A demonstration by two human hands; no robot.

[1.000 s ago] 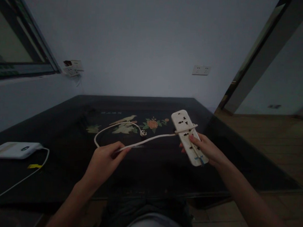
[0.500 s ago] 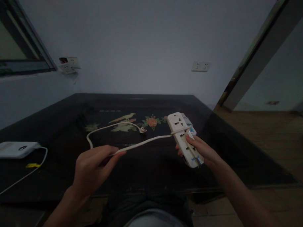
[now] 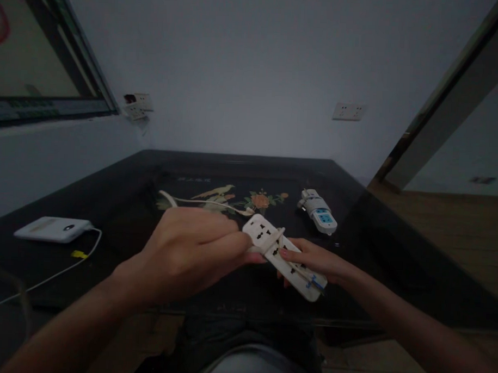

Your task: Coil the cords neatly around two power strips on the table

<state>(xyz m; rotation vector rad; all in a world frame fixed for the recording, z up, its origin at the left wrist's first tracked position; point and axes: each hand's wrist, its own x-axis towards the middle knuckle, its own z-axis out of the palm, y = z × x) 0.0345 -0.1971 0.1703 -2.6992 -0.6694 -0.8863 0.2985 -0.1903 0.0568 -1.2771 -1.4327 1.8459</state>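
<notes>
My right hand (image 3: 312,259) grips a white power strip (image 3: 258,227) by its side, thumb on the socket face. The strip is tilted, its near end toward the lower right. Closed around the strip's white cord (image 3: 207,202), my left hand (image 3: 193,247) sits against the strip's upper left side. One turn of cord crosses the socket face. The cord's loose part lies beyond my left hand, with the plug (image 3: 248,211) close to the strip's far end. Part of the cord is hidden behind my left hand.
A second power strip (image 3: 319,213), wrapped in grey cord, lies on the black table (image 3: 233,167) at the right. At the left are a white phone-like device (image 3: 53,230) with a cable and a yellow scrap (image 3: 79,254). Wall sockets (image 3: 348,111) are at the back.
My left hand has moved right along the cord, up to the strip. The right hand has brought the strip left and nearer, uncovering the second power strip. The view has shifted slightly left.
</notes>
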